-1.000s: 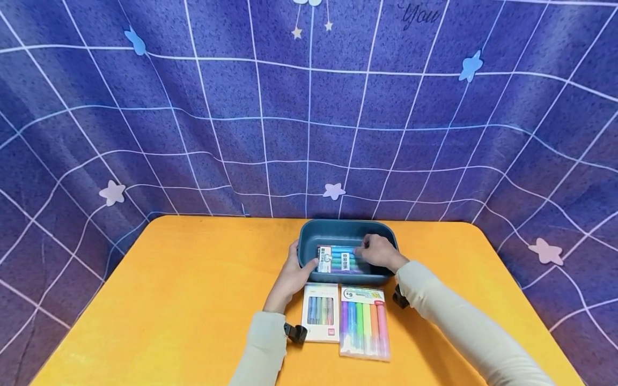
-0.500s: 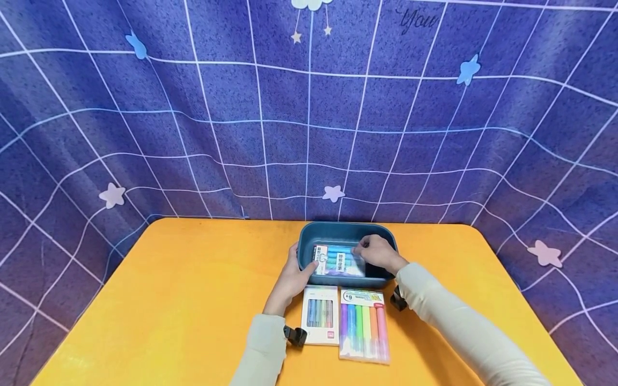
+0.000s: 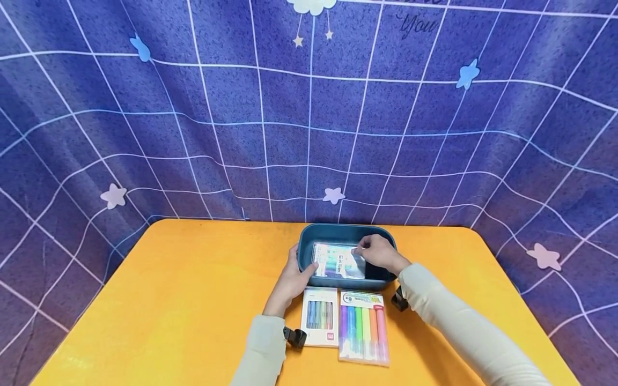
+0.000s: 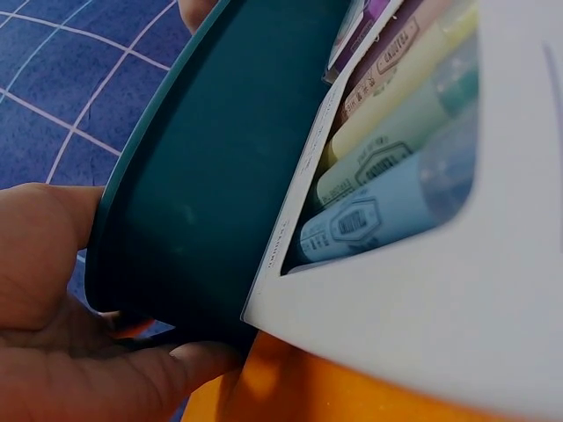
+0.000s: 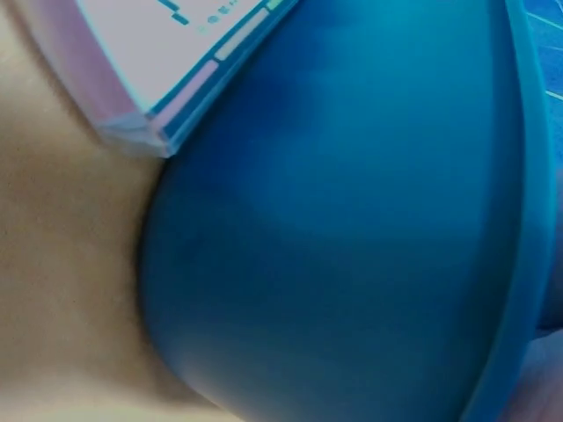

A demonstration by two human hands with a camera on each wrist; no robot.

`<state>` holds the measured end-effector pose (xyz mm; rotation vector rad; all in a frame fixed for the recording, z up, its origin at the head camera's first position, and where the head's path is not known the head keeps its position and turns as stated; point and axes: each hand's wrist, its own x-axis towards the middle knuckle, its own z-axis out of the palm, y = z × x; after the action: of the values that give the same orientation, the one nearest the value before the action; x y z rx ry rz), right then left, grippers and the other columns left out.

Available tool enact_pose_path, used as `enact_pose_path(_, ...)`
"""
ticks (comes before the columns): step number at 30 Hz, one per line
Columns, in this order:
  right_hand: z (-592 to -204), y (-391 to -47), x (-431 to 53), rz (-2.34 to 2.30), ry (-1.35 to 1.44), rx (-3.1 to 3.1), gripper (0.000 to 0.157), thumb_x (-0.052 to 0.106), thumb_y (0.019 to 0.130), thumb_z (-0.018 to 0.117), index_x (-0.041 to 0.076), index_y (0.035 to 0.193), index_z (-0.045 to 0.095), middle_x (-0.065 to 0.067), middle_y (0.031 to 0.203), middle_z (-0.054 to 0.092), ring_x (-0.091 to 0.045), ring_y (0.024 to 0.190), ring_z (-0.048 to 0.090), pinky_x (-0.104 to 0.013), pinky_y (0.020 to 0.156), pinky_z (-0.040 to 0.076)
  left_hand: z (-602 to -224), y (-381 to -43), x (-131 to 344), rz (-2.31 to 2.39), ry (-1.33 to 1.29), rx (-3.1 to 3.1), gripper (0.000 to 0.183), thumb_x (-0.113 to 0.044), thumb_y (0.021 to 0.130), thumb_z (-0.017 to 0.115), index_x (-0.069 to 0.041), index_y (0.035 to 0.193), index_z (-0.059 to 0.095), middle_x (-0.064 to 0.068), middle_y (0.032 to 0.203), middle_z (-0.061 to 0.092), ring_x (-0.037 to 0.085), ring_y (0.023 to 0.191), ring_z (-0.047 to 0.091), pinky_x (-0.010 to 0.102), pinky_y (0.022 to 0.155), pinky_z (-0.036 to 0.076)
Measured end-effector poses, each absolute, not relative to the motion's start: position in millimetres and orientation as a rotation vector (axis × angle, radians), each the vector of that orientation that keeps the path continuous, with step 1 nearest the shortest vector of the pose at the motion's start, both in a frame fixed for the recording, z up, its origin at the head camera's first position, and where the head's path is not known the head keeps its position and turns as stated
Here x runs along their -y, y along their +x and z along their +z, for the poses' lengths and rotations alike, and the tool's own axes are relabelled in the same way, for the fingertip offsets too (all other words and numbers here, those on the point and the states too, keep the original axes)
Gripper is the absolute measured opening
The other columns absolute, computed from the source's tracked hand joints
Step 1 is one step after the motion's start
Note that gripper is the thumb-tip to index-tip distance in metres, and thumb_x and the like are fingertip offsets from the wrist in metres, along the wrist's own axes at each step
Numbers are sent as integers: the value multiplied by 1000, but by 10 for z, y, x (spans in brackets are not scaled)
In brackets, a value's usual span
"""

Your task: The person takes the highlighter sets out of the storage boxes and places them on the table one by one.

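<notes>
A dark teal bin [image 3: 386,280] stands at the back middle of the table. My left hand [image 3: 291,277] holds its left end; in the left wrist view, the thumb and fingers of that hand [image 4: 53,299] grip the bin wall [image 4: 202,167]. Inside the bin lies a clear pack of blue, green and purple pens [image 3: 333,264], with glare over much of it. My right hand [image 3: 380,253] reaches in from the right and pinches the pack near its upper right corner. Only a blurred part of the right hand [image 5: 538,387] shows in the right wrist view.
In front of the bin lie a white windowed box of highlighters [image 3: 321,336] and a clear pack of rainbow-coloured markers [image 3: 363,338]. They lie side by side on the yellow table [image 3: 207,300]. A blue grid-patterned curtain [image 3: 222,134] hangs behind the table.
The pack of pens in the bin has shifted a little left, and its face now catches glare. My right hand has stayed on it, and my left hand still holds the bin.
</notes>
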<state>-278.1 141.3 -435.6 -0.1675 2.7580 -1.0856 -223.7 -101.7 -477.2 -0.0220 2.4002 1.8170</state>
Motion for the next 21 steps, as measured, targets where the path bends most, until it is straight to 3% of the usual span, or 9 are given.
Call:
enact_pose_path(6,-4348,-2760,-1426,-1096,-183,-2764,19,25,91,72,7,89,68,-2,83,62,-17,78,54,-26,69,43,-4764,-2239,1016,1806,-37,-2396,75,-28,102,58,-19,161,13,19,163,32,42,152,29,67,120,26)
enact_pose_path(21,-4235,-2691,-1460,-1111,-256,-2741,18,22,90,73,6,93,65,-1,79,56,-16,71,48,-27,66,40,-4782,-2230,1016,1834,-2,-2404,72,-24,102,58,-18,160,17,21,157,41,41,145,39,65,118,30)
